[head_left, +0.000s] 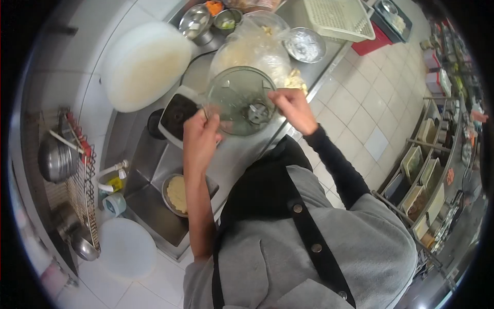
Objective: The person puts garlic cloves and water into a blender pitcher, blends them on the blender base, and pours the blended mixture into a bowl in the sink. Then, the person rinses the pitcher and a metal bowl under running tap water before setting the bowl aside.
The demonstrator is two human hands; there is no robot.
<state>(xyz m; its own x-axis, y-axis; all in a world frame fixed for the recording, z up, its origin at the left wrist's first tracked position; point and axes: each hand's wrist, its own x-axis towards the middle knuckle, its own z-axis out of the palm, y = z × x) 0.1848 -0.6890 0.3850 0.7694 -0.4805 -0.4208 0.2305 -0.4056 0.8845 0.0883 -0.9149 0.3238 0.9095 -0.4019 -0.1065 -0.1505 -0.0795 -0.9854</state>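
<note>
A clear, greenish blender jar (234, 85) is between my two hands, tilted so that I look down into it. The metal blade (257, 112) shows at its bottom. My left hand (200, 131) is closed on the jar's near left side; the exact grip is partly hidden. With closed fingers, my right hand (294, 109) holds the jar's right edge. The blender base (177, 116), dark on top with a pale rim, stands on the counter just left of the jar. Behind the jar lie clear plastic bags (252, 49) of pale food.
A steel sink (149, 206) holds a bowl of pale yellow food (177, 194). A large white cutting board (146, 67) leans at the wall. Metal bowls (304, 45) and a cream basket (337, 18) stand at the back. A wire rack (85, 180) hangs left.
</note>
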